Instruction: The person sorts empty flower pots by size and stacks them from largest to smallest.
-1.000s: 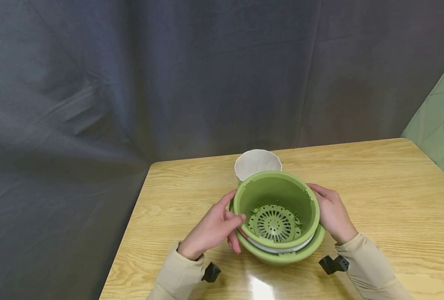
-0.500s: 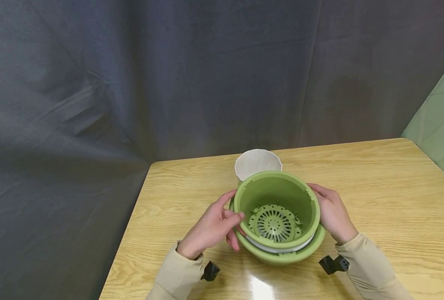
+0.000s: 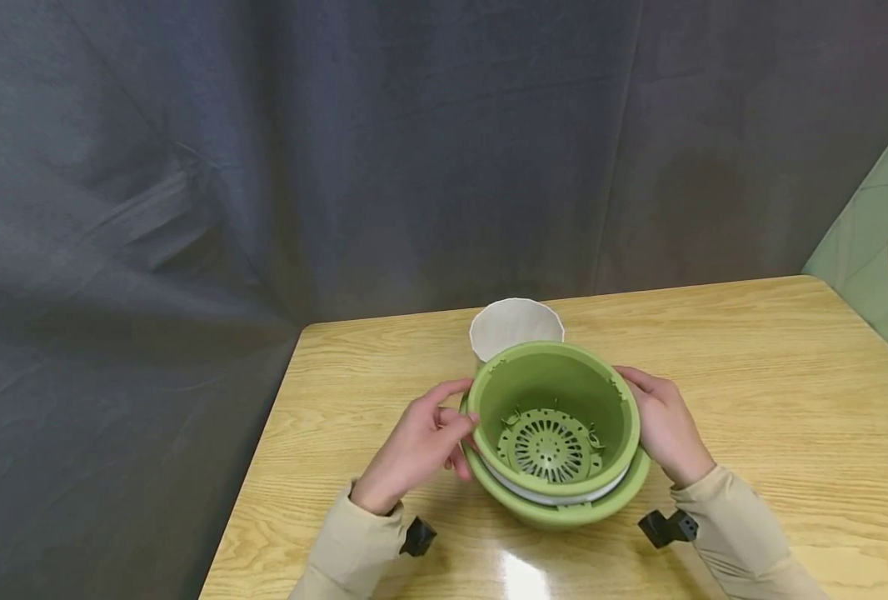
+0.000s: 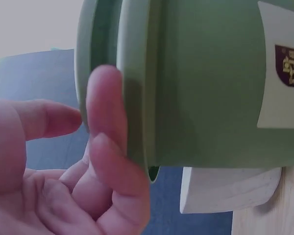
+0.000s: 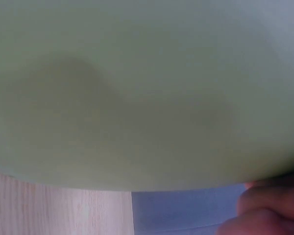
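Note:
In the head view, a green plastic flower pot [image 3: 537,379] with a slotted bottom sits nested in a second green pot [image 3: 564,518]. A white band [image 3: 522,493] shows between their rims. My left hand [image 3: 417,442] pinches at the left side of the rims. The left wrist view shows its thumb [image 4: 54,117] at the inner pot's edge and its fingers by the outer rim. A pale label [image 4: 279,107] with a dark red logo is on the outer wall. My right hand [image 3: 669,429] grips the right side; its fingertips are partly hidden behind the pots.
A white round container [image 3: 515,325] stands just behind the pots, near the far edge of the wooden table [image 3: 774,375]. A dark cloth [image 3: 451,167] hangs behind. Black wrist devices [image 3: 417,537] sit under both beige sleeves [image 3: 740,533].
My left hand has shifted slightly left, and its thumb has drawn back from over the inner rim to its edge. The right hand and the pots stay almost still.

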Motion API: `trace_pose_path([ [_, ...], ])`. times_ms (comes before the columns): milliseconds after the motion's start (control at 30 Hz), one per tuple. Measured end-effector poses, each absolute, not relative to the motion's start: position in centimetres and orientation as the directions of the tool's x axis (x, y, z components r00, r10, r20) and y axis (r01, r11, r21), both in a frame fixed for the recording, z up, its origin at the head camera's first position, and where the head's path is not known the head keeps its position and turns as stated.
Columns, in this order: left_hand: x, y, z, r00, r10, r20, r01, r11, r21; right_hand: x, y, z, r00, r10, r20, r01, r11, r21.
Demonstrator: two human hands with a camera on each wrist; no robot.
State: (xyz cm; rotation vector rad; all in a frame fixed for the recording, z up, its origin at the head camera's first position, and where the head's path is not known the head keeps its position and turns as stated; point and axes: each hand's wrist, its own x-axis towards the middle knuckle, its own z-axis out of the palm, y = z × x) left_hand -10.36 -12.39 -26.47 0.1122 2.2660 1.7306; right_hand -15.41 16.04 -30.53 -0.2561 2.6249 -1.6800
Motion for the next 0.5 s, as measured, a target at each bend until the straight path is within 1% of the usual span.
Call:
trace_pose_path([
  [67, -10.6, -12.5, -26.5, -0.967, 0.198, -0.158, -0.094, 0.296, 0.950, -15.4, 16.0, -30.5, -0.987, -0.145, 0.076, -0.129, 0.407, -0.904],
  [233, -11.1, -12.7, -26.4, -0.994, 0.091, -0.058, -0.019, 0.387, 0.922, -15.4, 16.0, -30.5, -0.986, -0.145, 0.077, -0.130, 0.406, -0.905],
  [500, -12.0, -12.7, -26.2, -0.995, -0.035, 0.093, 0.065, 0.477, 0.876, -15.4, 16.0, -30.6, -0.987, -0.145, 0.072, -0.126, 0.408, -0.904],
])
